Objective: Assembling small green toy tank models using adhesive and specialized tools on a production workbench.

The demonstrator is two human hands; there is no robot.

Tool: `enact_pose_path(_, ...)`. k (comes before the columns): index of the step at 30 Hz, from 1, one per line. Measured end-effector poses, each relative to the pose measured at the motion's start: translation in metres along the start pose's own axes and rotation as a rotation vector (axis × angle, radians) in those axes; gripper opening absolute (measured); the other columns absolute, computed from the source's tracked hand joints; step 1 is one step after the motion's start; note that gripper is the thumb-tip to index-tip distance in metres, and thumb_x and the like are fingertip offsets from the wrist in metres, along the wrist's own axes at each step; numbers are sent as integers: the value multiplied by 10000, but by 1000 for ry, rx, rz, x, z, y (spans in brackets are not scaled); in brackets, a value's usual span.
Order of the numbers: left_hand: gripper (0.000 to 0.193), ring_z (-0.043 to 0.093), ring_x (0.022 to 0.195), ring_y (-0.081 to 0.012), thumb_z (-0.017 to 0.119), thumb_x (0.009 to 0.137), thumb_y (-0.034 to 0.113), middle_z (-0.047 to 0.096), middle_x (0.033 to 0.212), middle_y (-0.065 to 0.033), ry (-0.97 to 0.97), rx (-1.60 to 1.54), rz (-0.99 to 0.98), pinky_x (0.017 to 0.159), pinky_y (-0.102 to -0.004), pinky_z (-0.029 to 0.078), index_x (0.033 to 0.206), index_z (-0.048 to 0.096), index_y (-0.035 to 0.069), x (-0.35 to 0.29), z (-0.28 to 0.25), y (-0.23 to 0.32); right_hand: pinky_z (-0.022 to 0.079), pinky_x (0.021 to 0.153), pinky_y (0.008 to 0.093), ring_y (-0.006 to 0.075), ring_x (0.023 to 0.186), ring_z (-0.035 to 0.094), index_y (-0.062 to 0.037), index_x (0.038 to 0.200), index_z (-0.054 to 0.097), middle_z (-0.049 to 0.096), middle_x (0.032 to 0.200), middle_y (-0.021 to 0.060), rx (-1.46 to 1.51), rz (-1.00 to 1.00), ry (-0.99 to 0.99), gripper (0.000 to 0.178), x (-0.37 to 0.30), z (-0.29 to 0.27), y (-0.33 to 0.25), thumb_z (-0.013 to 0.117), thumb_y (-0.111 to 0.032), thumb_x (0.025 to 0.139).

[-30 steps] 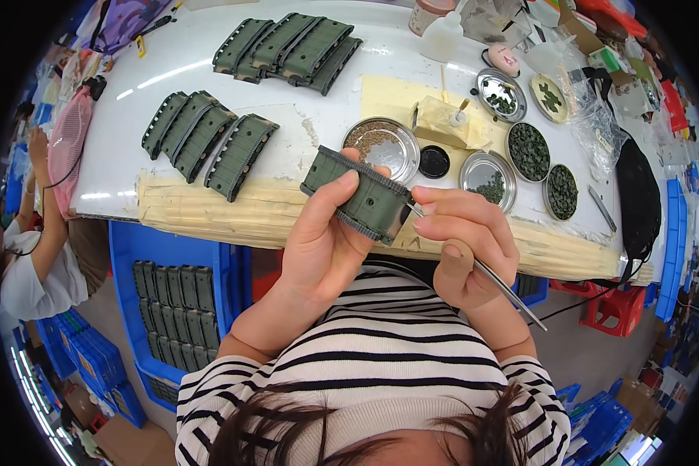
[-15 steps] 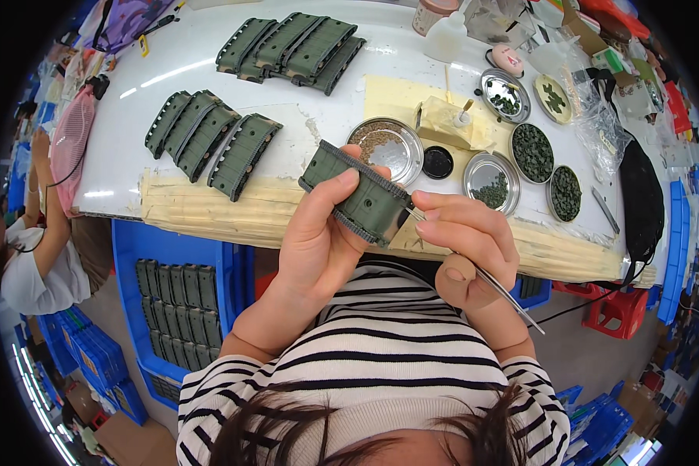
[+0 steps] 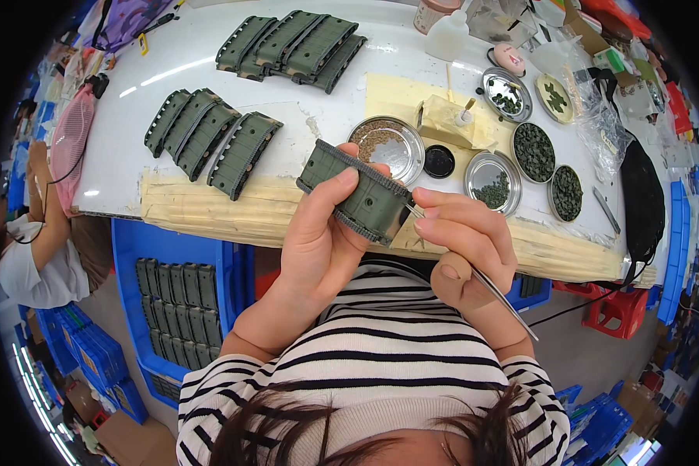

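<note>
My left hand [image 3: 318, 225] grips a dark green model tank hull [image 3: 369, 203] with grey track strips along its long edges, thumb on top and fingers underneath. It is held tilted above the table's near edge. In my right hand [image 3: 470, 241] is a pair of metal tweezers [image 3: 499, 293], pinched between thumb and fingers. Their tips meet the hull's right end; whether they hold a small part there is too small to tell. A tan bandage [image 3: 452, 272] wraps one right-hand digit. Similar green hulls [image 3: 245, 154] lie in two groups on the left of the table.
Beyond my hands stand a steel dish of tan bits [image 3: 404, 155], a black lid [image 3: 439, 161], a glue bottle in a yellow block [image 3: 452, 123] and several dishes of small green parts [image 3: 533, 155]. A blue crate [image 3: 128, 311] holds more hulls below. Another person [image 3: 43, 264] is at far left.
The tweezers' rear end has dipped slightly, and the hull has shifted a touch left. Both grips stay the same. The other person's arm at far left has moved a little.
</note>
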State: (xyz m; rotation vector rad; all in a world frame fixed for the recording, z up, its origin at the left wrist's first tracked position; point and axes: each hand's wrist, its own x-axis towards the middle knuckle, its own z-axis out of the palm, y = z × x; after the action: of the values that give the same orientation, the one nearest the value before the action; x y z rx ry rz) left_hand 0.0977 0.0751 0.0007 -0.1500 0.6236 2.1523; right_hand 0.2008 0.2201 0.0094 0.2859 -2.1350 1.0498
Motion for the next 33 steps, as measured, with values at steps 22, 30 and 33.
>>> enact_pose_path(22,348,602,1054,-219,525,937,137,596,1142,-142,-16,-1,28,888,-385,529,1268,425,97,1,0,-1,548,757,331,289,897,667,31,977,639,636,963,165,50,28,174,222,-3,12,6,541,-164,936)
enact_pose_path(30,502,429,1261,-406,412,967,123,390,1365,-291,-291,-213,2,1001,-428,483,1431,259,8,7,-2,40,529,713,324,273,825,671,8,958,611,601,926,146,243,136,276,486,0,-1,6,397,-427,990)
enact_pose_path(33,542,385,1267,-371,461,985,213,319,1352,-246,-317,-336,7,1043,-361,462,1422,247,-26,11,-7,41,524,707,316,269,818,671,6,958,616,608,911,148,243,151,260,470,-3,-1,5,419,-421,986)
